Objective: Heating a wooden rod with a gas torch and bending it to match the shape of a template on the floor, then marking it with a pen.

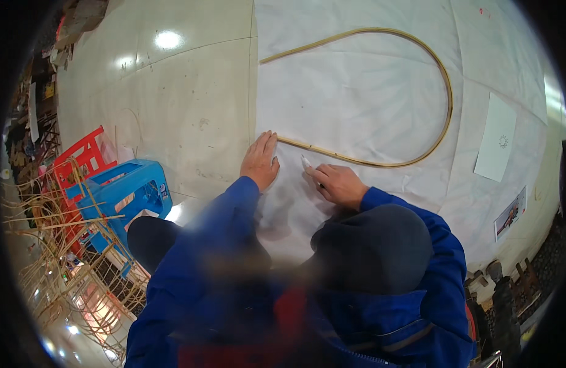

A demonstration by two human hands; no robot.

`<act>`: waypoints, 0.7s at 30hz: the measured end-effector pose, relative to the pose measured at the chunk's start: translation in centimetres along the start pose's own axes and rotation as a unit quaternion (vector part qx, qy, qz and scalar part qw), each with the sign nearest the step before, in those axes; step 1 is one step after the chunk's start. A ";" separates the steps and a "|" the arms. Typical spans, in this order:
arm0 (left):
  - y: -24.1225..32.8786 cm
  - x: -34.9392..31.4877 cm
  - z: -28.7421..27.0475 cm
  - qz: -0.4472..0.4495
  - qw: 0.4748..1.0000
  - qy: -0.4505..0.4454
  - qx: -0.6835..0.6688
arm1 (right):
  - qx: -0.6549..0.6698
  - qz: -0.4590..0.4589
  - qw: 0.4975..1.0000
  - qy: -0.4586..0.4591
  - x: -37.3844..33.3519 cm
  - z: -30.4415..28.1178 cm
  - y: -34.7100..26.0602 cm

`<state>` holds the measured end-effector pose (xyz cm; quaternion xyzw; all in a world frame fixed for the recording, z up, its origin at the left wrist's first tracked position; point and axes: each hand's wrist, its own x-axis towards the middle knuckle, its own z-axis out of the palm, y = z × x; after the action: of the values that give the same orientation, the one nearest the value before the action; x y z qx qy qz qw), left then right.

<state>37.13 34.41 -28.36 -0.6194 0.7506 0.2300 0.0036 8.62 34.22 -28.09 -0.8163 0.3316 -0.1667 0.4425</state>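
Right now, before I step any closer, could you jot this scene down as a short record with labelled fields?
Left hand: the left hand lies flat, fingertips at the near end of a slim yellowish-brown U-shaped strip
Right hand: the right hand holds a small white pen-like tool, tip close to the strip
Strip's opening: faces left
Surface: large white sheet on a pale glossy floor
Left side: blue plastic stool, red plastic stool
Right side: white rectangular paper
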 end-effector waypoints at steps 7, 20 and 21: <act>-3.4 -0.5 -0.5 0.024 0.995 0.043 -0.081 | -0.068 -0.038 0.997 -0.021 5.2 3.4 -1.4; -4.8 -0.3 -0.8 0.072 0.994 -0.008 -0.085 | -0.084 0.006 0.996 -0.035 8.8 6.0 -1.1; -4.7 -0.3 -0.6 0.076 0.993 -0.008 -0.089 | -0.083 0.010 0.996 -0.036 8.8 6.0 -0.9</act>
<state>41.76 33.83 -29.35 -0.5564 0.7720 0.3008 -0.0629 18.74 32.19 -30.80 -0.8524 0.3364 -0.1048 0.3863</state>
